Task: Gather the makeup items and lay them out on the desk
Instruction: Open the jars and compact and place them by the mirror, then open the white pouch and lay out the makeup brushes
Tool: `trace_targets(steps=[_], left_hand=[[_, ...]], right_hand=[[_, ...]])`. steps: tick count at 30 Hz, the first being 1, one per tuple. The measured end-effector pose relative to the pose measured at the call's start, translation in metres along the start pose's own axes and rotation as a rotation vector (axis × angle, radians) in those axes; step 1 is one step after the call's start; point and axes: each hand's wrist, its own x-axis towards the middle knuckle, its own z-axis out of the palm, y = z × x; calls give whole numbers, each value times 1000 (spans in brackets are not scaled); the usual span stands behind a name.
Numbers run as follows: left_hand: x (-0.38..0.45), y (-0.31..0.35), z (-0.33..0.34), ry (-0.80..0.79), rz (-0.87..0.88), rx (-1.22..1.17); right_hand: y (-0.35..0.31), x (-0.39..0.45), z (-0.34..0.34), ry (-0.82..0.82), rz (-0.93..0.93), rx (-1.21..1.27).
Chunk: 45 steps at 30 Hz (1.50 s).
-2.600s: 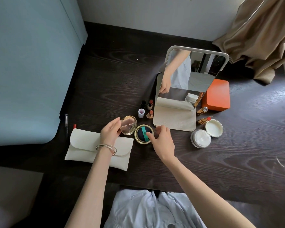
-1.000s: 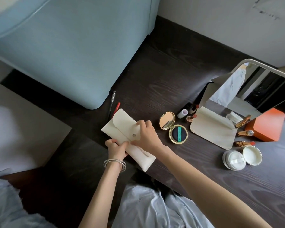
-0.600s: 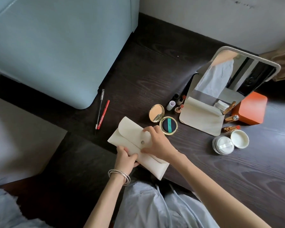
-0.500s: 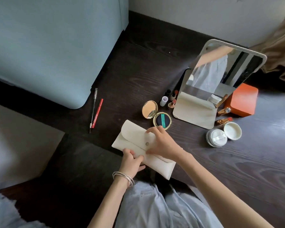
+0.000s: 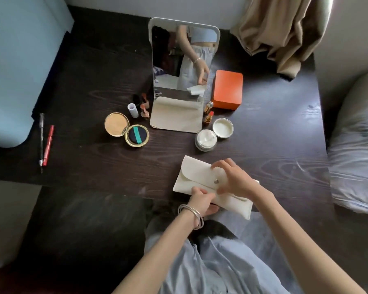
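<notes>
While the left hand (image 5: 202,201) pinches the cream pouch's (image 5: 197,176) near edge at the worktop (image 5: 263,149) edge, right hand (image 5: 235,179) fingers pinch its flap.

Both forearms are bare, with no sleeves seen below the elbows. Several thin silver bangles (image 5: 190,216) are worn stacked on the left wrist. The right wrist is left unadorned. A pale blue shirt (image 5: 212,264) with a collar and an open front placket is worn, creased across the lap.
</notes>
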Motion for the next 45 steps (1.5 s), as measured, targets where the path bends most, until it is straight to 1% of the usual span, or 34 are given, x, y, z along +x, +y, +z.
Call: trace_targets(steps=[5,8,11,14,16,18,22,26,30,37,39,42,45], left_hand=[[13,-1,71,-48,-13,-66],[23,-1,101,-69,-34,-50],[26,3,112,-127,-75,-1],[19,13,97,-164,-126,115],[14,23,75,-165,-129,209],[11,36,47,-138,-76,272],[0,64,-16,50,70,252],[-4,85,-86,206,164,194],[-4,107,-172,415,243,134],[-22,145,-322,718,362,214],[-22,152,-355,779,377,277],[-19,164,-388,873,382,440],[-12,177,-402,935,309,625]], right_hand=[[55,-12,-26,46,81,-81],[76,-15,-38,65,123,-146],[86,-15,-42,51,137,-155],[81,-13,-42,30,120,-151],[66,-9,-38,43,54,-104],[42,-4,-31,59,-37,-44],[-24,15,-10,15,-176,110],[-93,44,15,-21,-253,173],[-165,77,37,-55,-236,206],[-286,132,76,-82,-192,344],[-314,146,87,-84,-174,369],[-346,165,103,-83,-142,389],[-367,182,115,-94,-89,397]])
